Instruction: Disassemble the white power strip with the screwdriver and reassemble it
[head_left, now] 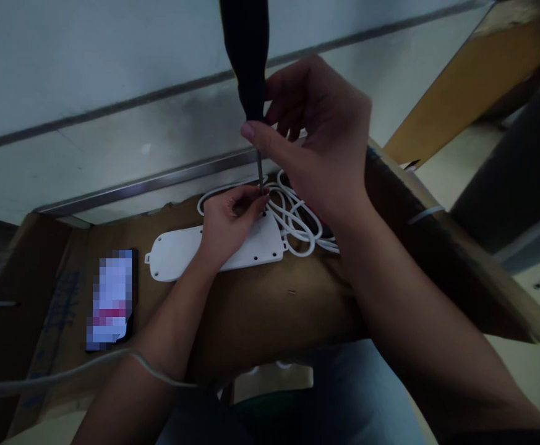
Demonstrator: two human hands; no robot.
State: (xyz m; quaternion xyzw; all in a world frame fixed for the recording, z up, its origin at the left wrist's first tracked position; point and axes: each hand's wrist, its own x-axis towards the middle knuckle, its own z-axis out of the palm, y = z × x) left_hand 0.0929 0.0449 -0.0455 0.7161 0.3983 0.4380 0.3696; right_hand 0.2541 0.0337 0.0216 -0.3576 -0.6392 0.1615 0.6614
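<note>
A black screwdriver (250, 55) with thin yellow edging stands nearly upright, its metal shaft pointing down. My right hand (320, 136) holds it low on the handle, between thumb and curled fingers. At the shaft's lower end, the thumb and fingertips of my left hand (227, 222) are pinched together around the tip; whatever they grip there is hidden. Below lies a white power strip (181, 250), its underside with screw holes facing up. My left hand rests over its far right part. Coiled white cable (297, 225) lies against its right end.
A cardboard box (251, 315) forms the work surface, with raised walls left and right. On it lie a phone (112, 300) with a blurred screen and a small screw (292, 292). A pale cable (56, 377) crosses my left forearm. A wall (135, 123) stands behind.
</note>
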